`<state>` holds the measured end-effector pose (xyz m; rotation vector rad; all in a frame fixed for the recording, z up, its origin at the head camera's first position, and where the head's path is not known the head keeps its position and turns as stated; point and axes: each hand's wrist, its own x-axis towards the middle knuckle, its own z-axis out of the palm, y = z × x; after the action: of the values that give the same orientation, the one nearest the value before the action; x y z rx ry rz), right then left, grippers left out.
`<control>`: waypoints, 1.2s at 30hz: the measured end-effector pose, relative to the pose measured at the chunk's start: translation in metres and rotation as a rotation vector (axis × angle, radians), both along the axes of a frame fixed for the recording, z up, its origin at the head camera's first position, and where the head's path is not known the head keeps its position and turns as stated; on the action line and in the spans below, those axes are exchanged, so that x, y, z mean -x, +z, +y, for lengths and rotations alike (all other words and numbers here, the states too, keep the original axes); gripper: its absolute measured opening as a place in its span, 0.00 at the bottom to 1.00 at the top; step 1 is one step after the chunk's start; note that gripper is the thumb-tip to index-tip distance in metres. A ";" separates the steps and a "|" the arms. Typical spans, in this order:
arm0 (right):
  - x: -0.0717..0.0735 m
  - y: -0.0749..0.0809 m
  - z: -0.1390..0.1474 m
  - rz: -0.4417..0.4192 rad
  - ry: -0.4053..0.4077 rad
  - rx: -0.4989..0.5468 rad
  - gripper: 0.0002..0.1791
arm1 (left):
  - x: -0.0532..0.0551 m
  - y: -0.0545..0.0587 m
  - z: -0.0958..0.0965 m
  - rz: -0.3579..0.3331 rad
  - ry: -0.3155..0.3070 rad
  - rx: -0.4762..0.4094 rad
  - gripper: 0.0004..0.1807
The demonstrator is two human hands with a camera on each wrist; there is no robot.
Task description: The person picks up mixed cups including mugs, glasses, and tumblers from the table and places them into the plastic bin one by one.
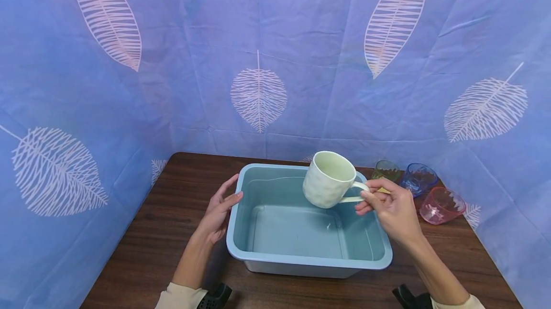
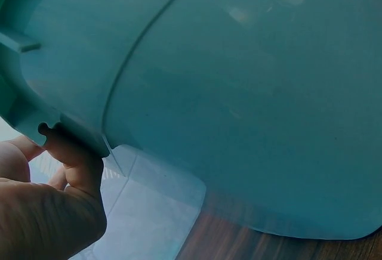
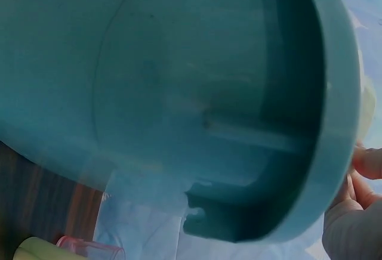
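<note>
My right hand (image 1: 393,211) pinches the handle of a pale green mug (image 1: 328,180) and holds it, slightly tilted, above a light blue plastic basin (image 1: 310,262). The mug's open top faces up, and only pale inner wall shows. Most of the mug is behind the basin's rim in the right wrist view, where the fingers (image 3: 365,167) appear at the right edge. At the basin's left side, my left hand (image 1: 219,213) touches the rim with its thumb, fingers extended along the outside. The left wrist view shows this hand (image 2: 57,194) against the rim's underside.
To the right of the basin stand a green glass (image 1: 386,170), a blue glass (image 1: 417,180) and a pink glass (image 1: 442,206), close to the right arm. Dark wooden tabletop (image 1: 150,232) lies beneath. A blue leaf-patterned cloth (image 1: 301,98) hangs behind and at both sides.
</note>
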<state>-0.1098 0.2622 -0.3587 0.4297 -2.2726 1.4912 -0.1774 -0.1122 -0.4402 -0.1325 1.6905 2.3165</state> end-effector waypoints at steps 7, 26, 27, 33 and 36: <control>0.006 0.000 -0.006 -0.034 0.022 -0.035 0.09 | 0.000 0.000 -0.001 -0.008 -0.005 -0.003 0.33; 0.026 0.004 -0.025 -0.168 0.132 -0.126 0.07 | 0.002 -0.001 -0.002 -0.011 -0.014 -0.020 0.33; 0.028 0.005 -0.025 -0.171 0.138 -0.138 0.07 | 0.002 -0.001 -0.002 -0.011 -0.011 -0.019 0.33; 0.033 0.010 -0.028 -0.209 0.166 -0.169 0.07 | 0.002 -0.002 -0.001 -0.015 -0.005 -0.021 0.34; 0.036 0.013 -0.031 -0.223 0.175 -0.190 0.08 | 0.003 -0.003 -0.001 -0.007 -0.013 -0.037 0.34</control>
<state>-0.1459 0.2314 -0.3454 0.5534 -2.6251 1.4742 -0.1800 -0.1135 -0.4430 -0.1222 1.6398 2.3334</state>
